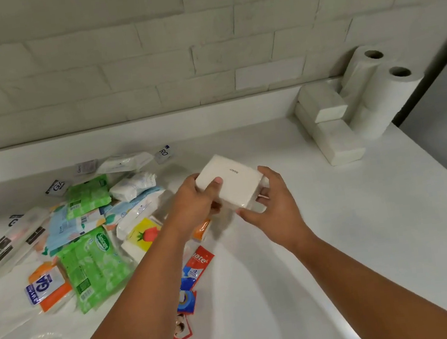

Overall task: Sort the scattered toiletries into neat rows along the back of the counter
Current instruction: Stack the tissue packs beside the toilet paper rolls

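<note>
mostly white, with one bright patch
the tabletop (pixel 337 225), white pack (pixel 231 185) and rolls (pixel 395 98) are plain white, the wall (pixel 144 51) pale grey in a brick pattern; the green pack (pixel 96 268) has a paler leaf print, the yellow pack (pixel 143 235) a red strawberry, the orange pack (pixel 48 286) a blue-and-white label; the sachets (pixel 199 263) are red and blue.

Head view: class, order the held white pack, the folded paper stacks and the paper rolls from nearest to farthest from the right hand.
1. White pack: held in the right hand.
2. Folded paper stacks: back right.
3. Paper rolls: far right corner.
</note>
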`<state>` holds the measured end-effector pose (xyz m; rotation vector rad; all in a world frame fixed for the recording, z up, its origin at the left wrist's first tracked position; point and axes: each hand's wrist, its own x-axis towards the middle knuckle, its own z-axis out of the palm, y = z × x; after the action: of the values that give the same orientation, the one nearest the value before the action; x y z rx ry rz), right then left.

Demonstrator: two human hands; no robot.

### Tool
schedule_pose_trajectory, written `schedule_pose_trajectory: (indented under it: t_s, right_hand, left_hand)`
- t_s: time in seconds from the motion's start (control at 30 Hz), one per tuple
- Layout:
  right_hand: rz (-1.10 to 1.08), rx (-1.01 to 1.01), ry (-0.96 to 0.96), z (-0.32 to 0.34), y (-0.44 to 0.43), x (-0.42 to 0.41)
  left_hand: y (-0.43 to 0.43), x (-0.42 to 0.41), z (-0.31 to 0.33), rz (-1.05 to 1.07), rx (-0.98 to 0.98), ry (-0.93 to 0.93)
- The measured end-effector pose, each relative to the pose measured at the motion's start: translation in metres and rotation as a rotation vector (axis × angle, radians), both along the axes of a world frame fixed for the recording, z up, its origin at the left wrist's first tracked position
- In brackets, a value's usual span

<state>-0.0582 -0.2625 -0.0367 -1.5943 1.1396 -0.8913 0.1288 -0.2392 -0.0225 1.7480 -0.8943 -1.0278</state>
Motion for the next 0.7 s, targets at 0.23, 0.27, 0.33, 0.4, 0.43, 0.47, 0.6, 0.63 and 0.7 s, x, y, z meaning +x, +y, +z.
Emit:
schedule_pose_trajectory:
  t_s: [0.23,0.27,0.33,0.4,0.43,0.47,0.6,0.63,0.7]
  right_hand:
    - [-0.083,0.264,-0.273,0.013,-0.034,-0.065]
    - [-0.076,0.275,-0.27,0.013,-0.04,-0.073]
    - [-0.046,0.293,-0.255,0.013,-0.052,-0.093]
    - [-0.038,0.28,-0.238,0.013,-0.062,-0.112]
    - [-0.049,0.27,-0.233,0.013,-0.067,-0.122]
    - [-0.064,0.261,-0.231,0.013,-0.073,-0.132]
    - [-0.136,0.249,-0.188,0.016,-0.099,-0.169]
    - [-0.153,0.24,-0.165,0.017,-0.105,-0.178]
    - [-0.183,0.206,-0.114,0.017,-0.118,-0.195]
  left_hand:
    - [-0.035,-0.056,-0.001,-0.014,-0.136,0.214]
    - [-0.041,-0.067,0.001,-0.019,-0.158,0.21]
    - [-0.055,-0.096,0.002,0.034,-0.18,0.215]
    - [-0.068,-0.127,0.004,0.127,-0.168,0.232]
    - [-0.074,-0.141,0.004,0.161,-0.16,0.222]
    - [-0.081,-0.155,0.003,0.178,-0.156,0.209]
    - [-0.104,-0.208,0.006,0.11,-0.181,0.234]
    - [-0.109,-0.221,0.007,0.08,-0.188,0.228]
    - [-0.12,-0.242,0.006,0.03,-0.203,0.181]
